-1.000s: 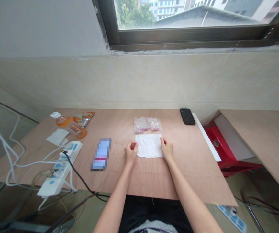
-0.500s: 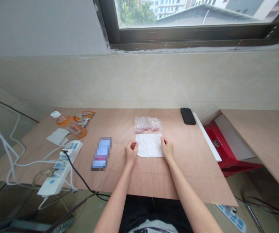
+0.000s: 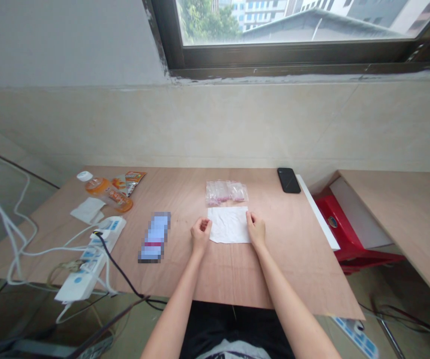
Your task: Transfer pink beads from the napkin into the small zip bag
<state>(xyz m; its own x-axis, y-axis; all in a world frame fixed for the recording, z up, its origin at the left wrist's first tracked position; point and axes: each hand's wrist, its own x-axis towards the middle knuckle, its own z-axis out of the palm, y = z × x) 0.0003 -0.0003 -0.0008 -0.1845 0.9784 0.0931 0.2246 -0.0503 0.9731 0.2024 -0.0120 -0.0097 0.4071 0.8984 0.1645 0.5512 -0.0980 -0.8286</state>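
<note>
A white, lightly creased sheet, paper tissue or thin cloth [image 3: 229, 225], lies flat on the wooden table in front of me. My left hand [image 3: 200, 234] is at its left edge, fingers curled and thumb closed against them at the border. At the opposite edge, my right hand [image 3: 256, 230] pinches the sheet's right side between thumb and fingers. Just behind the sheet are small clear plastic bags [image 3: 227, 192] with something pinkish inside, too small to make out.
On the left are a phone with a blurred screen [image 3: 155, 237], a power strip [image 3: 91, 259] with cables, an orange drink bottle [image 3: 109, 193], a crumpled tissue [image 3: 88, 210] and an orange packet [image 3: 134, 182]. A black phone [image 3: 289, 180] lies back right. A red stool [image 3: 336, 219] stands beyond the table's right edge.
</note>
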